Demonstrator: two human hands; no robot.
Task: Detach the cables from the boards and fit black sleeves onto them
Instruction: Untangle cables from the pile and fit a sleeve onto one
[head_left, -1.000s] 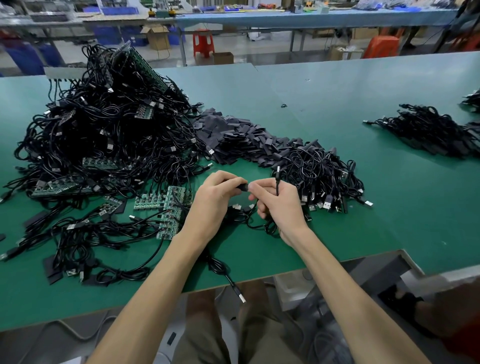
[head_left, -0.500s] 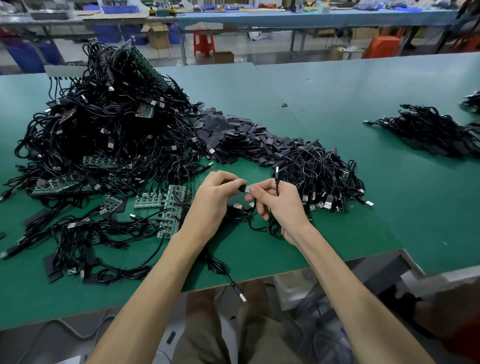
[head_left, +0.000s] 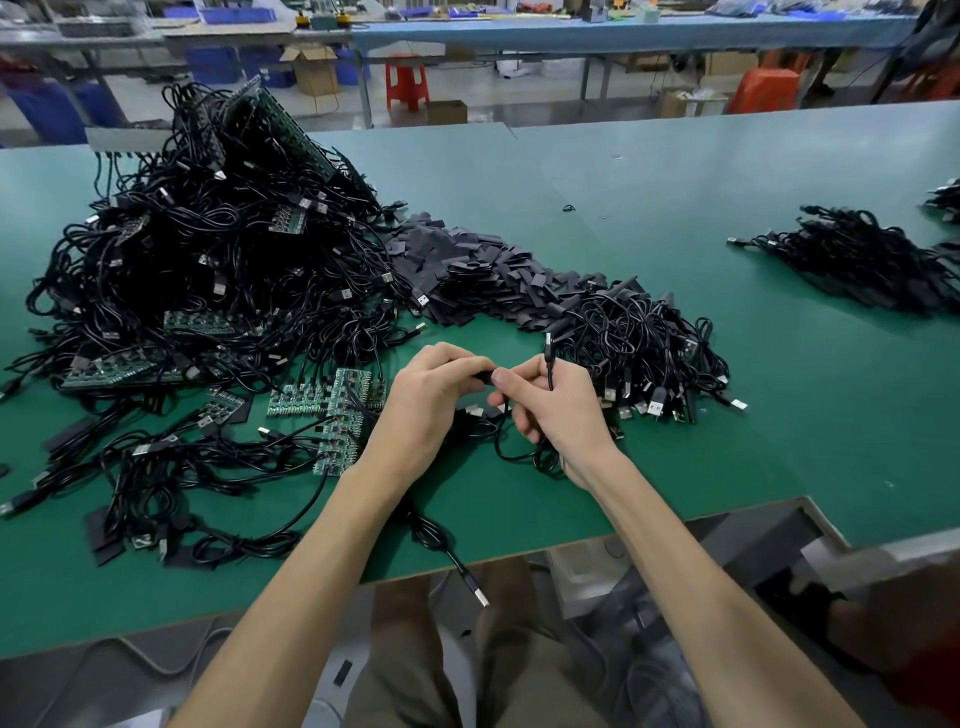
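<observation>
Centre frame, above the matte green table (head_left: 675, 441), both my left hand (head_left: 431, 400) and right hand (head_left: 561, 410) pinch a thin black rubbery cable (head_left: 485, 375), its end lying sideways.

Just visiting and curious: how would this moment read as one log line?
left hand: pinches small black piece, likely a sleeve | right hand: grips cable, thumb on same piece | phase: sleeving

A red stool (head_left: 407, 80) stands beside a small cardboard box (head_left: 447, 111).
</observation>
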